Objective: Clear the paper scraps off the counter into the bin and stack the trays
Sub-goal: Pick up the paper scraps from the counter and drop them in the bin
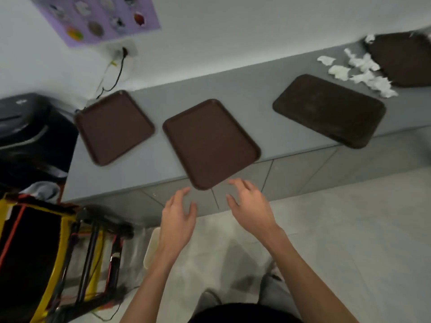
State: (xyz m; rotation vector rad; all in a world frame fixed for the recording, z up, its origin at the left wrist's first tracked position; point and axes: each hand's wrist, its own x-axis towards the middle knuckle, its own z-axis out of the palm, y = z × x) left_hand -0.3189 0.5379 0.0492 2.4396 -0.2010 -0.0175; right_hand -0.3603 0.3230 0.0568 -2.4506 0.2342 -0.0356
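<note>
Middle tray point(211, 142), one corner overhanging the front edge of the table point(256, 96), paper scraps point(363, 71) heaped near its far right end: left hand point(178, 215) and right hand point(251, 206) spread, empty, just short of that corner; best gripped by opposite rims, lifted level.

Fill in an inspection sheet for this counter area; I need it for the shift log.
Surface: grey counter, trays spread along it, none stacked.
Job's things: left tray; middle tray, overhanging the front edge; right tray; far-right tray; paper scraps heaped beside it. Bin not clearly seen.
Clutter: nothing seen.
Hands: left hand and right hand open, empty, just short of the middle tray.
Cables: black cable hangs from a wall socket.
Surroundings: purple poster, yellow frame, tiled floor.
</note>
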